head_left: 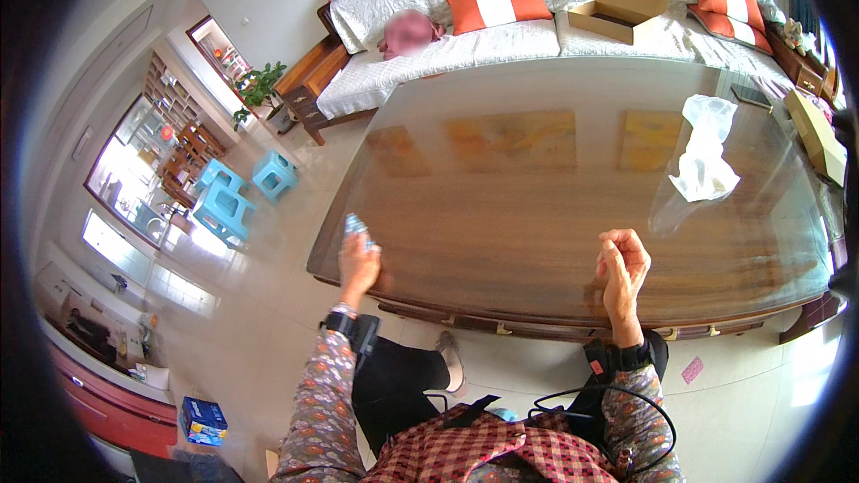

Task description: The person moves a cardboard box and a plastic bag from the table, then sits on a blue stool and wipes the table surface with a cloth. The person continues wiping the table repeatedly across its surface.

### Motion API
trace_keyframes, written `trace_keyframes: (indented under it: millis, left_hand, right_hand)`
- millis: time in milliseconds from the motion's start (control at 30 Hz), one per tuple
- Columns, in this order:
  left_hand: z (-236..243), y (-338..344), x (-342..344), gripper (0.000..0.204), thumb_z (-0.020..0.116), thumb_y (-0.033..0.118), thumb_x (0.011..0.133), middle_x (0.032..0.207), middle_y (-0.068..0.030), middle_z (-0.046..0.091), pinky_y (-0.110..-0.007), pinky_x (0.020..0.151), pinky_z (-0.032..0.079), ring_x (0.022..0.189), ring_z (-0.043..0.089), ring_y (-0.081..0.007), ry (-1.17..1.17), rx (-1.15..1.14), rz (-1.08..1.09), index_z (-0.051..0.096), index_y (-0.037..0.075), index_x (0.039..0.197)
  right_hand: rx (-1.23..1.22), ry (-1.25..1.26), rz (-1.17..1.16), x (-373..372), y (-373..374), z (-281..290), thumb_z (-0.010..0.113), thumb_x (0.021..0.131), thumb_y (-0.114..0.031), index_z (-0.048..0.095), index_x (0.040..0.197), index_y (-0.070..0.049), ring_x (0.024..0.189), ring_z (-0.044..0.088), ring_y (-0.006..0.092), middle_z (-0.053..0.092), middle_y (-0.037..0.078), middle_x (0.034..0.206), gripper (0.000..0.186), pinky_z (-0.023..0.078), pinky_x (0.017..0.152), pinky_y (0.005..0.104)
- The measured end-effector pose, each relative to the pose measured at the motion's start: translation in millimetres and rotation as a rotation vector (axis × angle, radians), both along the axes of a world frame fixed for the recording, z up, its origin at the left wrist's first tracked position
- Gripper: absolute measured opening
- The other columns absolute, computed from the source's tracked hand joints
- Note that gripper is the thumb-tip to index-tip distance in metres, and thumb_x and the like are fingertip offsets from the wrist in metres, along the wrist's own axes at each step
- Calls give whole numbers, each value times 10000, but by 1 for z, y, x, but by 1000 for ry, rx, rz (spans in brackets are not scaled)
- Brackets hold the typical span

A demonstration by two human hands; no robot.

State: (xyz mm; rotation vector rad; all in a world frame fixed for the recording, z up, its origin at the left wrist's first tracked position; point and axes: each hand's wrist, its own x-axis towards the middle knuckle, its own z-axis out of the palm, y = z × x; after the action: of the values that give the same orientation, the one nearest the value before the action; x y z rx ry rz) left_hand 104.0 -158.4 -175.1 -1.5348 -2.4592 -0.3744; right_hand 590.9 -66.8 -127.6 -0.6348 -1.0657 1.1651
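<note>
My left hand (359, 266) is closed round a small blue-and-white patterned bundle (355, 227). It is over the left front corner of a dark wooden table (501, 250) with a glossy glass top. Most of the bundle is hidden by my fingers, so its kind cannot be told. Above the table's front right part, my right hand (624, 270) has its fingers curled in toward the thumb, with nothing visible in them. Beyond it, on the right of the tabletop, lies a crumpled white plastic bag (707, 150), well apart from both hands.
Behind the table, a sofa (385, 85) bears orange-and-white cushions (499, 4) and an open cardboard box (619, 0). A dark flat object (751, 96) lies at the table's far right corner. Blue plastic stools (224, 212) stand at left. A pink patterned card (692, 369) is on the floor.
</note>
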Motion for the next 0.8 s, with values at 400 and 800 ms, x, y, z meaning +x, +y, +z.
trace_keyframes:
  millis: [400,800]
  left_hand:
    - [24,50,367,525,529,250,936,1425,-258,391,-473,1140,271,1375,332,-389,-244,50,-1031,419,-53,1351]
    - [4,-19,107,466,600,215,890,1372,-226,479,-495,1054,352,1275,442,-393,-100,159,-332,511,14,1301]
  right_hand:
    - [32,14,-97,7,8,-10,569,942,-64,620,922,-19,513,438,28,529,-29,650,71,331,469,176]
    - [7,-11,-41,3,0,-6,591,949,-99,632,908,-34,512,439,23,522,-38,654,86,323,457,172]
